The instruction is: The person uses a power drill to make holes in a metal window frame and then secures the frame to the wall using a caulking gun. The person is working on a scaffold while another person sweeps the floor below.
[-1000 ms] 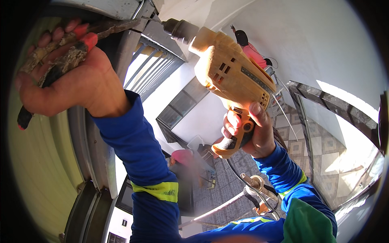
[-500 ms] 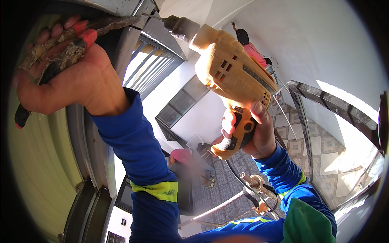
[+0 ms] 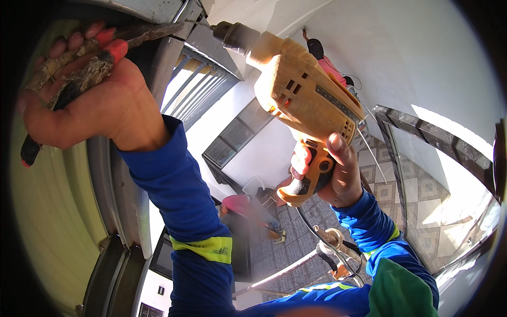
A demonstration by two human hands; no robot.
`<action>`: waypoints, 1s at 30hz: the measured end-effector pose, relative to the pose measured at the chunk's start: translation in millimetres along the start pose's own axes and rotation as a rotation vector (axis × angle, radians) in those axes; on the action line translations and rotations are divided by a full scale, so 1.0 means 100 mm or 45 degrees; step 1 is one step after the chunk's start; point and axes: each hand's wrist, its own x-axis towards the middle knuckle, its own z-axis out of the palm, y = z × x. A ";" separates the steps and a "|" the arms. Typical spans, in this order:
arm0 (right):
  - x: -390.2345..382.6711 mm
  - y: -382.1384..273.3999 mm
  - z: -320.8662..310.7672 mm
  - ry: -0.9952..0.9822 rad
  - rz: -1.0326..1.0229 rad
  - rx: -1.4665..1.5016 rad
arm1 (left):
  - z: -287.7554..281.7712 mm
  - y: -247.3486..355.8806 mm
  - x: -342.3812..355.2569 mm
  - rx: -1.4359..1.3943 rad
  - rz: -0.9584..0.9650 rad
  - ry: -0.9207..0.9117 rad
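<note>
My left hand grips pliers with worn red and black handles, their dark jaws reaching up to a grey metal frame at the top. My right hand holds a yellow electric drill by its grip, a finger on the trigger. The drill's dark chuck points at the same frame, close to the pliers' jaws. Both arms wear blue sleeves with yellow-green bands.
A pale yellow-green panel fills the left side. Far below, a person in a pink cap stands on a tiled floor. Another person in pink is by the white wall. A barred window sits behind the drill.
The drill has tilted and shifted slightly toward the frame. My left hand keeps its grip on the pliers in about the same place.
</note>
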 end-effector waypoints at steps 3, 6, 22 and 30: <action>0.01 -0.01 -0.01 -0.001 0.007 -0.012 | -0.01 0.00 0.01 -0.010 -0.004 -0.015; 0.02 0.00 -0.02 -0.015 0.005 -0.008 | -0.02 -0.02 0.01 -0.024 0.009 0.002; 0.04 -0.03 -0.04 -0.070 -0.061 -0.018 | -0.02 -0.04 0.02 0.116 0.062 -0.005; 0.00 -0.05 0.00 0.008 -0.049 -0.186 | -0.01 -0.02 0.01 0.025 0.015 -0.010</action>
